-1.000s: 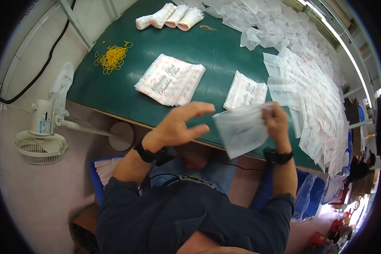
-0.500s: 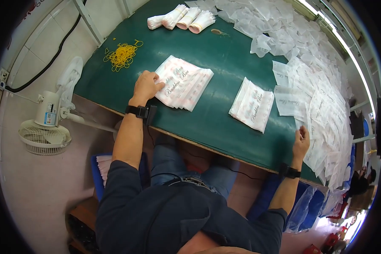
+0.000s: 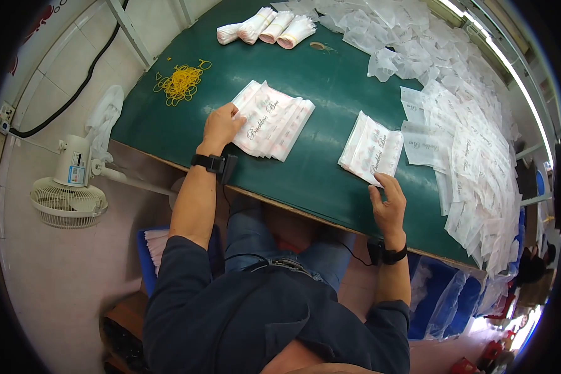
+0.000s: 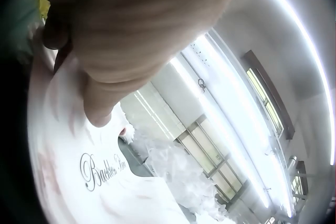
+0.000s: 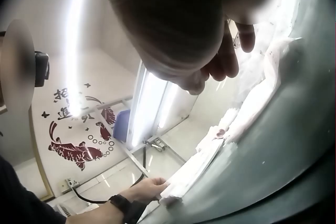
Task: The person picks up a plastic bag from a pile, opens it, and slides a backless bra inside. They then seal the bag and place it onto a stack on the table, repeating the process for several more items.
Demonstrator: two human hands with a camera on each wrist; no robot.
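My left hand [image 3: 221,128] pinches the left edge of a fanned stack of printed plastic bags [image 3: 277,128] lettered "Backless Bra". In the left wrist view the thumb lies over the top bag [image 4: 100,176], with the fingers partly hidden behind its edge. At the near edge of a second, smaller stack of the same bags [image 3: 371,149], my right hand [image 3: 389,206] has its thumb and forefinger apart, fingertips right at the stack's lower corner. Loosely bent fingers [image 5: 227,58] show in the right wrist view.
Loose printed bags [image 3: 470,156] spread over the right of the green table [image 3: 330,81], with crumpled clear bags [image 3: 411,43] behind. Banded rolls of bags [image 3: 274,28] lie at the back, yellow rubber bands [image 3: 181,83] at the left. A fan [image 3: 68,199] stands beside the table.
Both hands leave the middle; the left goes to the larger stack's left edge. The clear bag leaves the right hand, which swings out right, then back to the smaller stack.
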